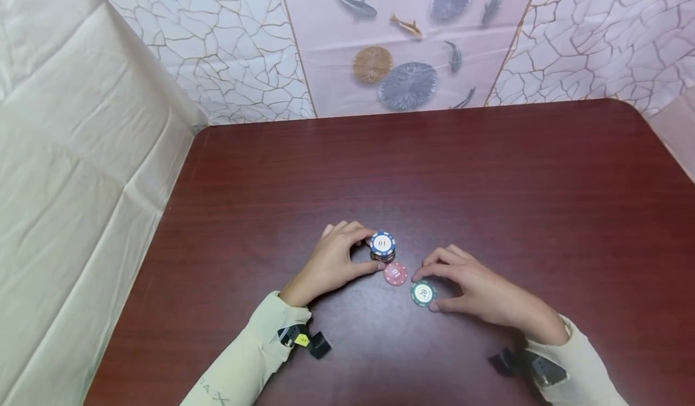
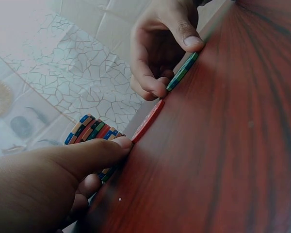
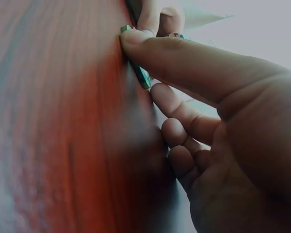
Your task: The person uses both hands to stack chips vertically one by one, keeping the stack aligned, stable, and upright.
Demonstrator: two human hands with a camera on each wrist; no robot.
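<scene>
A short stack of poker chips (image 1: 382, 245), a blue one marked 10 on top, stands on the table. My left hand (image 1: 335, 263) grips this stack between thumb and index finger. A pink-red chip (image 1: 396, 274) lies flat against the stack's near side, by the left thumb tip. To its right, my right hand (image 1: 475, 285) pinches a green chip (image 1: 423, 294) marked 20 by its edges. In the left wrist view the stack's striped edges (image 2: 87, 128) show behind the left thumb, and the green chip (image 2: 182, 72) lies close to the tabletop. The stack's lower chips are partly hidden.
The dark red-brown wooden table (image 1: 271, 177) spreads around both hands. A pale cloth (image 1: 81, 171) hangs along its left side, and a patterned sheet (image 1: 244, 50) covers the back. Each wrist wears a small black device, the left one (image 1: 319, 345) low over the table.
</scene>
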